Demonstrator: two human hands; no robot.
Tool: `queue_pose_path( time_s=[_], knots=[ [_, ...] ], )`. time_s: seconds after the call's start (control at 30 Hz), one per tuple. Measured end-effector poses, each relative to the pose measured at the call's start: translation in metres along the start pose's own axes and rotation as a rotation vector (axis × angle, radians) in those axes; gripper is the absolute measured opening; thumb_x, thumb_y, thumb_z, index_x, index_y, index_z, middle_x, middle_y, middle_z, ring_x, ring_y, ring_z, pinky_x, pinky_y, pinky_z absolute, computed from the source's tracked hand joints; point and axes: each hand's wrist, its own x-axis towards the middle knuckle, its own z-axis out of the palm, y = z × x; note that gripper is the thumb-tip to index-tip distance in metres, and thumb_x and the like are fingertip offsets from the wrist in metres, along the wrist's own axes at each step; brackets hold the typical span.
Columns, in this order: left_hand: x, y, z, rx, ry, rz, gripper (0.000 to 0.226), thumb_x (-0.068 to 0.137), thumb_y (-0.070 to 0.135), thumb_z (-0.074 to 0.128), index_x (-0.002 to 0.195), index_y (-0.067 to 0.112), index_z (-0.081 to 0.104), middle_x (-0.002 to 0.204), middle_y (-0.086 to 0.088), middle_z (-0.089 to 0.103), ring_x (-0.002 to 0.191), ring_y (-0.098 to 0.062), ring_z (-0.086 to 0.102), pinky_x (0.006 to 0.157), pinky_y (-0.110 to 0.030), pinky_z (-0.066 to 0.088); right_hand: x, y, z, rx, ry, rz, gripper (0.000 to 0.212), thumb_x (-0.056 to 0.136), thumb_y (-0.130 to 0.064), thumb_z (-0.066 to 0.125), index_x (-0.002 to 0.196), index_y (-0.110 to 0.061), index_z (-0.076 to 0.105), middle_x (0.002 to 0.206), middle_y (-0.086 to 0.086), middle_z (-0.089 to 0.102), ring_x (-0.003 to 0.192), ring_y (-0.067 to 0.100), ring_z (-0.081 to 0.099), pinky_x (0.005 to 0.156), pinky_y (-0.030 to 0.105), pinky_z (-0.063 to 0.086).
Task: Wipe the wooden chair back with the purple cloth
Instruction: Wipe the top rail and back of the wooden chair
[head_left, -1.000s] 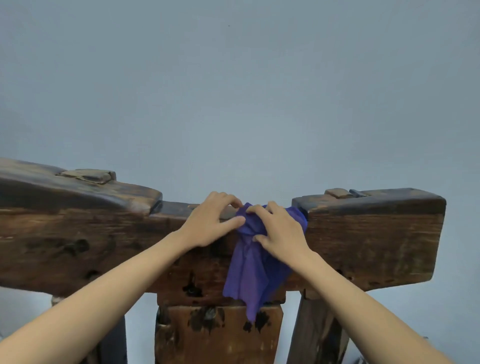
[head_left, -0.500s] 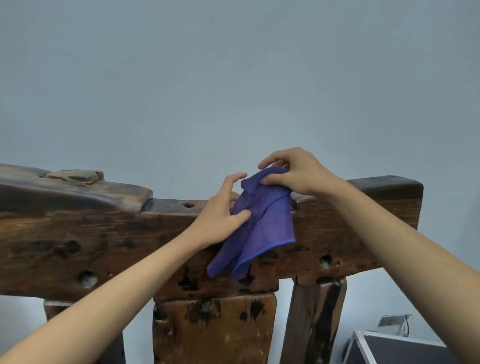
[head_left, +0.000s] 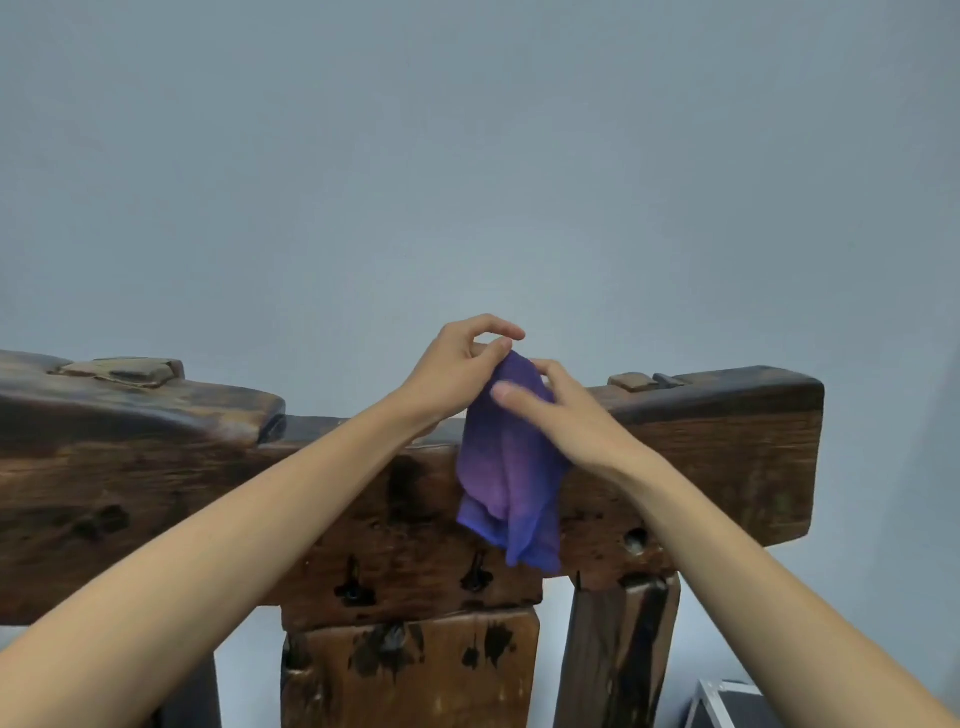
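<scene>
The dark, rough wooden chair back (head_left: 727, 457) runs across the view, its thick top rail resting on a wide centre slat and upright posts. The purple cloth (head_left: 506, 478) hangs in folds down the front of the rail near its middle. My left hand (head_left: 457, 374) pinches the cloth's top corner above the rail. My right hand (head_left: 566, 415) grips the cloth just right of that, thumb across its front.
A plain grey-blue wall (head_left: 467, 156) fills the space behind the chair. A wooden peg (head_left: 631, 381) sticks up on the rail's right part and a larger patch (head_left: 119, 369) on the left. A dark box with a light frame (head_left: 727, 704) lies at the lower right.
My right hand came down from above the rail onto the cloth's front. My left hand rose and took the cloth's top corner. The cloth hangs longer and more gathered.
</scene>
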Motion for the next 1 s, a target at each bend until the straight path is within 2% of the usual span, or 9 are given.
queue_pose_path(
  time_s=[0.13, 0.23, 0.3, 0.4, 0.5, 0.57, 0.73, 0.87, 1.0],
  knots=[
    [0.007, -0.014, -0.008, -0.033, 0.101, -0.047, 0.021, 0.103, 0.022, 0.050, 0.111, 0.031, 0.067, 0.075, -0.004, 0.076, 0.067, -0.013, 0.069, 0.063, -0.027, 0.054, 0.016, 0.007, 0.008, -0.347, 0.091, -0.112, 0.080, 0.086, -0.037, 0.076, 0.152, -0.031, 0.032, 0.136, 0.000, 0.061, 0.120, 0.021, 0.060, 0.100, 0.038, 0.050],
    [0.011, -0.035, -0.020, -0.091, 0.115, -0.360, 0.021, 0.102, 0.013, 0.051, 0.120, 0.016, 0.062, 0.098, -0.017, 0.071, 0.076, -0.020, 0.068, 0.069, -0.036, 0.062, 0.035, 0.007, 0.020, -0.489, 0.120, -0.089, 0.082, 0.090, -0.036, 0.072, 0.158, -0.029, 0.028, 0.149, 0.008, 0.051, 0.137, 0.029, 0.047, 0.109, 0.045, 0.043],
    [0.010, -0.058, -0.037, 0.277, -0.003, -0.495, 0.029, 0.101, 0.017, 0.052, 0.128, 0.009, 0.054, 0.113, -0.019, 0.067, 0.095, -0.030, 0.069, 0.081, -0.042, 0.059, 0.046, 0.013, 0.038, -0.630, 0.014, -0.102, 0.073, 0.096, -0.040, 0.061, 0.160, -0.026, 0.028, 0.158, 0.005, 0.043, 0.145, 0.030, 0.038, 0.114, 0.047, 0.038],
    [-0.005, -0.081, -0.074, 0.959, -0.050, -0.366, 0.034, 0.100, 0.039, 0.044, 0.119, 0.019, 0.063, 0.118, -0.012, 0.069, 0.108, -0.034, 0.062, 0.088, -0.042, 0.051, 0.040, 0.033, 0.074, -0.857, -0.068, -0.178, 0.058, 0.102, -0.057, 0.035, 0.155, -0.034, 0.038, 0.156, 0.000, 0.047, 0.142, 0.028, 0.043, 0.111, 0.046, 0.037],
    [-0.019, -0.102, -0.121, 1.232, -0.180, -0.364, 0.051, 0.098, 0.053, 0.027, 0.093, 0.021, 0.067, 0.104, -0.009, 0.071, 0.101, -0.030, 0.058, 0.077, -0.039, 0.045, 0.036, 0.045, 0.091, -0.943, 0.050, -0.203, 0.062, 0.098, -0.067, 0.020, 0.148, -0.040, 0.046, 0.153, -0.001, 0.051, 0.135, 0.026, 0.051, 0.105, 0.042, 0.041],
    [-0.026, -0.113, -0.142, 1.419, -0.228, -0.390, 0.059, 0.099, 0.053, 0.014, 0.095, 0.022, 0.064, 0.106, -0.009, 0.069, 0.106, -0.029, 0.055, 0.080, -0.043, 0.038, 0.050, 0.039, 0.097, -0.947, 0.042, -0.208, 0.062, 0.098, -0.070, 0.019, 0.143, -0.042, 0.050, 0.146, -0.003, 0.057, 0.127, 0.025, 0.057, 0.092, 0.040, 0.046],
    [-0.030, -0.120, -0.138, 1.289, -0.079, -0.289, 0.041, 0.100, 0.038, 0.014, 0.126, 0.024, 0.043, 0.105, -0.006, 0.068, 0.095, -0.033, 0.062, 0.075, -0.045, 0.039, 0.099, 0.000, 0.162, -0.911, -0.286, -0.226, 0.061, 0.098, -0.067, 0.019, 0.147, -0.043, 0.045, 0.151, -0.002, 0.051, 0.133, 0.028, 0.053, 0.090, 0.047, 0.043],
    [-0.028, -0.122, -0.148, 1.124, 0.207, -0.310, 0.065, 0.104, 0.046, 0.006, 0.108, 0.015, 0.063, 0.099, -0.014, 0.070, 0.095, -0.038, 0.063, 0.080, -0.046, 0.046, 0.130, -0.028, 0.208, -0.733, -0.501, -0.197, 0.045, 0.097, -0.040, 0.034, 0.135, -0.029, 0.054, 0.134, 0.003, 0.062, 0.112, 0.028, 0.060, 0.081, 0.043, 0.042],
    [-0.028, -0.121, -0.155, 1.139, 0.195, -0.339, 0.073, 0.102, 0.055, 0.002, 0.089, 0.015, 0.061, 0.099, -0.014, 0.069, 0.090, -0.034, 0.060, 0.077, -0.042, 0.039, 0.131, -0.025, 0.201, -0.708, -0.503, -0.178, 0.051, 0.097, -0.056, 0.031, 0.141, -0.038, 0.049, 0.134, 0.004, 0.064, 0.118, 0.031, 0.060, 0.089, 0.045, 0.045]
  ],
)
